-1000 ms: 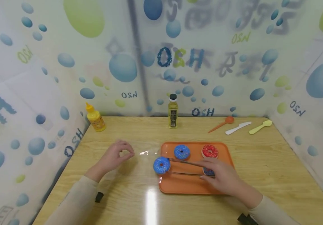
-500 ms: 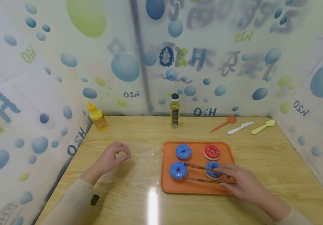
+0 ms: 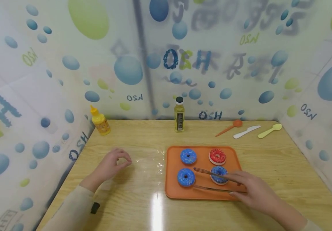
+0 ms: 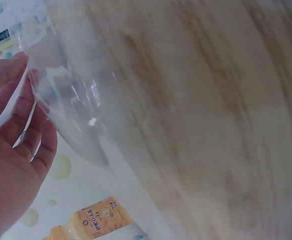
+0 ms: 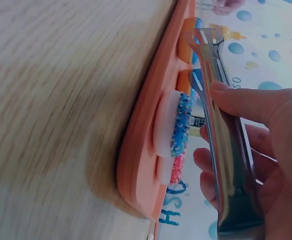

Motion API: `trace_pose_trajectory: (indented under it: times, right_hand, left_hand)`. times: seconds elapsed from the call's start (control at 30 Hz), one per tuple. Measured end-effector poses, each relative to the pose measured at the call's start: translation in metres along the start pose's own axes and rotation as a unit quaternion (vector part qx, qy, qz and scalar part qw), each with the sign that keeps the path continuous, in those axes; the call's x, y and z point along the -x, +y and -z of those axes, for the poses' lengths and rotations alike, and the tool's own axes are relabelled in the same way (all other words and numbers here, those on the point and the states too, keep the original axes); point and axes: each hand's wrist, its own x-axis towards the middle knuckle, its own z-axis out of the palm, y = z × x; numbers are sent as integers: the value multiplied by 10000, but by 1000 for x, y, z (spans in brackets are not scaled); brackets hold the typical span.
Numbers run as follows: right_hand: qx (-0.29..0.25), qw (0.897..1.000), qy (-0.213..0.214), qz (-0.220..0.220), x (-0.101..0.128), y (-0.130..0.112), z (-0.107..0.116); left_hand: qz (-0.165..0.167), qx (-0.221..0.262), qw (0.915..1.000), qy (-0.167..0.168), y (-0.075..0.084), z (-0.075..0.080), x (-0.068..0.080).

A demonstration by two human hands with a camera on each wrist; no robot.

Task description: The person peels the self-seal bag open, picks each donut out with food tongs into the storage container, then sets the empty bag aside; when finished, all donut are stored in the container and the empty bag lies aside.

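Note:
My right hand (image 3: 255, 191) grips metal tongs (image 5: 228, 150), their tips apart just right of the front-left blue doughnut (image 3: 181, 179). That doughnut lies on the orange tray (image 3: 195, 195). Behind it sits another blue doughnut (image 3: 193, 158); a red doughnut (image 3: 222, 153) is at the back right. Under the tongs in the head view is a darker blue sprinkled doughnut (image 3: 216, 170). Left of the tray, my left hand (image 3: 111, 165) pinches the edge of a clear plastic bag (image 4: 81, 110) between thumb and fingers; the bag shows only as glints in the head view.
A yellow squeeze bottle (image 3: 100, 123) stands at the back left and an oil bottle (image 3: 179, 117) at the back middle. An orange spoon (image 3: 237, 123), a white knife (image 3: 247, 132) and a yellow spoon (image 3: 270, 131) lie at the back right. Printed walls enclose the wooden table (image 3: 131, 205).
The tongs brought the front-left blue doughnut from the tray's left edge onto the tray, then let it go. My right hand moved right and nearer; my left drifted slightly left.

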Motion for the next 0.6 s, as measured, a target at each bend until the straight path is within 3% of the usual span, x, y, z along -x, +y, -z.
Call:
trace_pose_trajectory:
  times: [0.2, 0.37, 0.6]
  right_hand:
    - [-338, 9956, 831, -266, 10, 8, 4]
    - [-71, 9881, 1269, -867, 18, 25, 10]
    - [153, 9693, 1807, -1662, 29, 56, 15]
  left_hand:
    - [203, -166, 9996, -35, -2, -3, 2]
    - [309, -287, 9990, -154, -3, -6, 2]
    - [335, -398, 9983, -260, -3, -8, 1]
